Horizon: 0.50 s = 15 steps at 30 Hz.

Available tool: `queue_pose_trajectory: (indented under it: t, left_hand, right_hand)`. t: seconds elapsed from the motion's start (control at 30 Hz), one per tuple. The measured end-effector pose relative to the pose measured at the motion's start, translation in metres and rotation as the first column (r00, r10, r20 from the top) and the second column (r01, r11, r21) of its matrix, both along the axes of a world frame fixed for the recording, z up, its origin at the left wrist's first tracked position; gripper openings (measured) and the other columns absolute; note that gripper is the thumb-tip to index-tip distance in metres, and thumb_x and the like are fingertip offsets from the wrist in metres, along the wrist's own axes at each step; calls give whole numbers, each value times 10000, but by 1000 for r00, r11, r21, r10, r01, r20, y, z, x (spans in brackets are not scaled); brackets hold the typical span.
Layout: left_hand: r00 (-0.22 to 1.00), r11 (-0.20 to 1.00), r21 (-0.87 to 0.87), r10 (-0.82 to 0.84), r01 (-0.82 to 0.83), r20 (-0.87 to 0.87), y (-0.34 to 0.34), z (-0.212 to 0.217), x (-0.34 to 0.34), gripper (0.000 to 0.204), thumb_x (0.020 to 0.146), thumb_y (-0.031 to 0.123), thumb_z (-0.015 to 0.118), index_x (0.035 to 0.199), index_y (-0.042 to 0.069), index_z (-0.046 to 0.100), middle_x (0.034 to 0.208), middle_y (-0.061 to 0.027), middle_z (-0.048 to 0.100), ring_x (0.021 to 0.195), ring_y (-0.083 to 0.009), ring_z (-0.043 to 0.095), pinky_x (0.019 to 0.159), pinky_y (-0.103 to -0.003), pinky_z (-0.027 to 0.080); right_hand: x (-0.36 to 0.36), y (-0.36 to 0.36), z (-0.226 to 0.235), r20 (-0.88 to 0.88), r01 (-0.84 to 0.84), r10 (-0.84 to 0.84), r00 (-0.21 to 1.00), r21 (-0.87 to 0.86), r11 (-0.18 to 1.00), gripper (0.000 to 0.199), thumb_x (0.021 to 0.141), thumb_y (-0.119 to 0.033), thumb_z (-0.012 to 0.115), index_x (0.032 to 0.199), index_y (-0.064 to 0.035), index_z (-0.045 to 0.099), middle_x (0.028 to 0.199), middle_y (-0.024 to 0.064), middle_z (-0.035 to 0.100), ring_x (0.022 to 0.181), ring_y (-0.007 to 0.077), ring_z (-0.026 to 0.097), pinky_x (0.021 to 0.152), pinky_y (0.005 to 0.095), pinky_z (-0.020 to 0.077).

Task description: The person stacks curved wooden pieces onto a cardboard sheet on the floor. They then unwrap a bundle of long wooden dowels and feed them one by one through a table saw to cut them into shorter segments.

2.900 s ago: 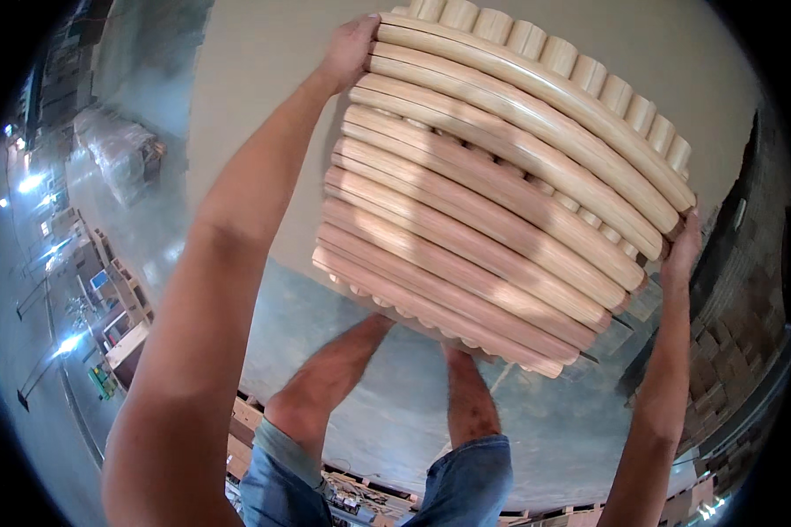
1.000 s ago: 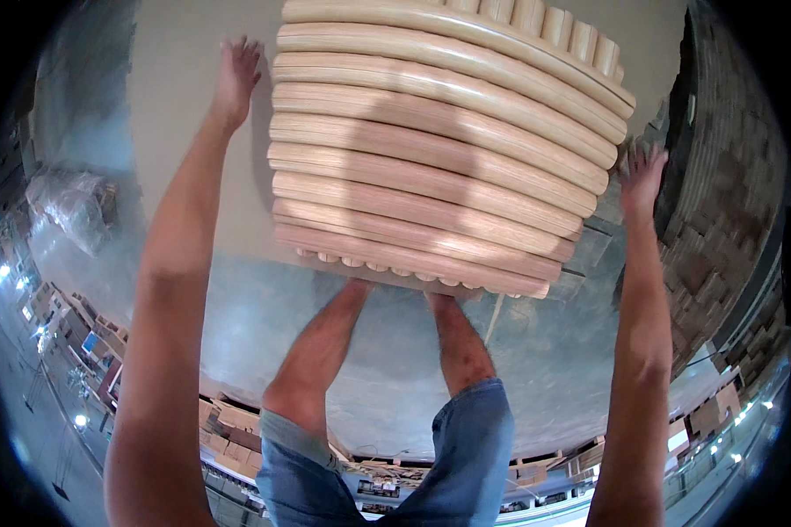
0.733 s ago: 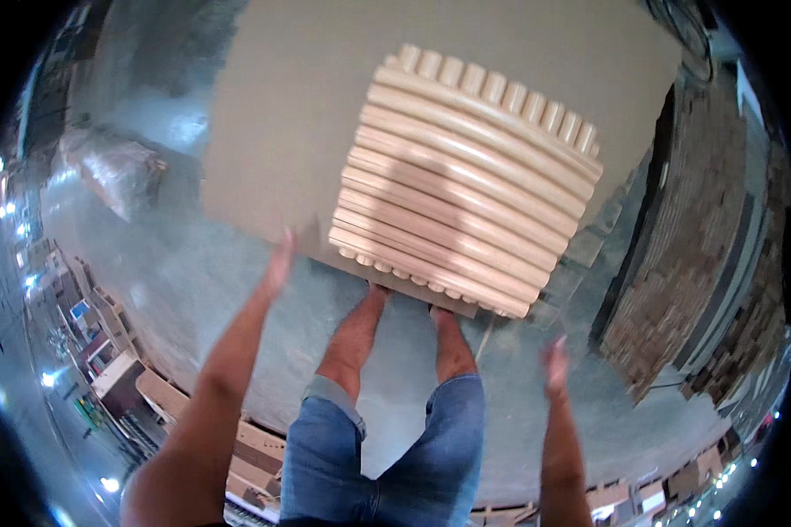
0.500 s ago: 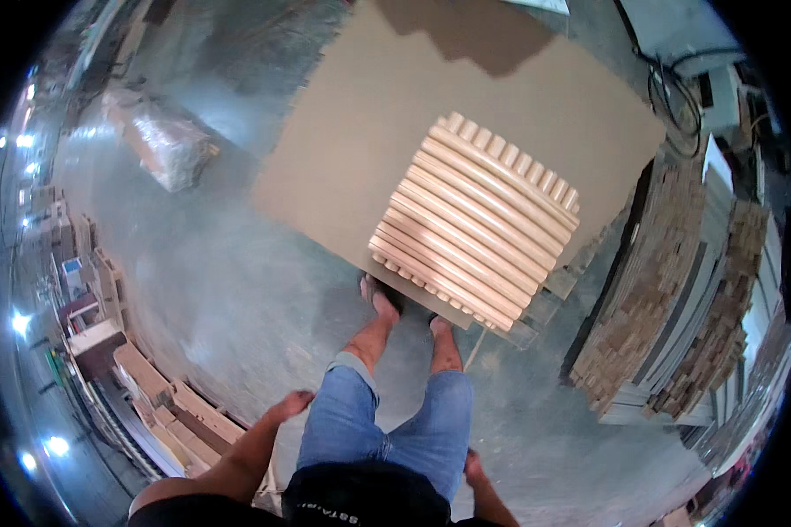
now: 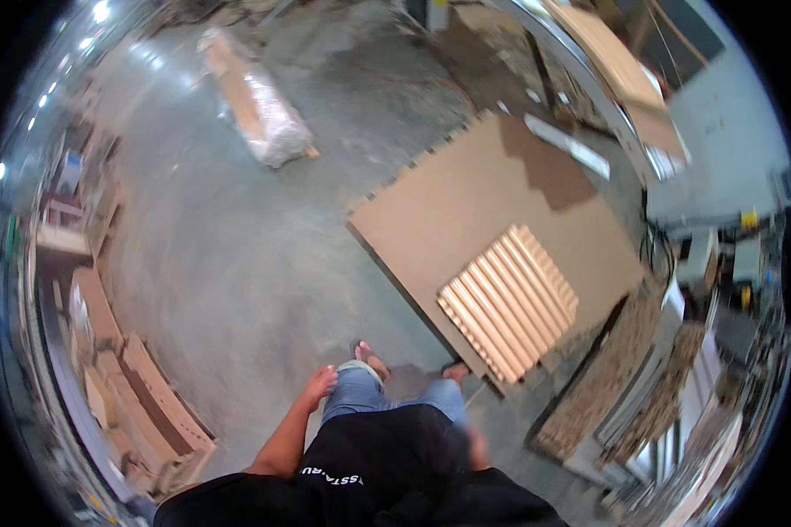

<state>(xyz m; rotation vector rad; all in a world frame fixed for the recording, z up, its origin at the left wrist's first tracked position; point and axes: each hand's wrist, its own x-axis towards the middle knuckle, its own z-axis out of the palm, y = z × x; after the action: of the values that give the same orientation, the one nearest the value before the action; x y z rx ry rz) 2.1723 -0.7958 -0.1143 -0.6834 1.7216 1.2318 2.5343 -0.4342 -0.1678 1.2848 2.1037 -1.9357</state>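
Observation:
A stack of light, round wooden rods (image 5: 510, 303) lies on a large brown sheet (image 5: 413, 206) with notched edges, ahead of me to the right. My left hand (image 5: 320, 383) hangs beside my left thigh, near the rolled hem of my shorts. Its fingers look loosely bent and apart, with nothing visible in them. On the other side, my right hand (image 5: 477, 446) is close to my right hip, smeared and partly hidden, so its fingers do not show. Both hands are apart from the rods.
A plastic-wrapped long bundle (image 5: 259, 110) lies on the floor at the far left. Stacked wooden strips (image 5: 602, 382) stand to the right. Boards and beams (image 5: 136, 386) line the left side. A white strip (image 5: 567, 145) lies at the sheet's far edge, near dark cables (image 5: 655, 250).
My view has turned and tilted up, so the rods and sheet sit lower and further right. More of the far floor shows. My hands still hang at my sides; the rods stay in place.

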Motion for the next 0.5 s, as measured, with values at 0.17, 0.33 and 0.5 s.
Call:
queue_pose_trajectory:
  t: [0.17,0.33,0.5]
  left_hand:
    - [953,955,-25,298,-297,58,-139,24,29,714,942,612,511,1440,107,426,1380,-98,539,1212,-280,538,982,-498,414]
    - [966,964,-72,258,-258,0,-186,22,-40,667,951,588,517,1403,98,483,1373,-118,556,1209,-284,543,976,-500,428]
    - [955,967,4,254,-256,-150,-152,34,-184,633,953,563,543,1378,94,513,1289,-99,604,1143,-247,581,908,-447,460]
  right_hand:
    - [-94,27,-134,-33,-460,508,861,375,805,194,987,-155,518,1106,-37,615,966,130,620,860,264,602,756,401,493]
    - [-269,-18,29,60,-476,782,621,822,314,77,901,-71,591,972,-75,619,804,88,573,704,245,558,632,389,469]
    - [-404,-66,138,-83,-244,811,579,932,270,107,954,-113,547,1016,-78,626,827,77,577,736,239,558,647,394,463]
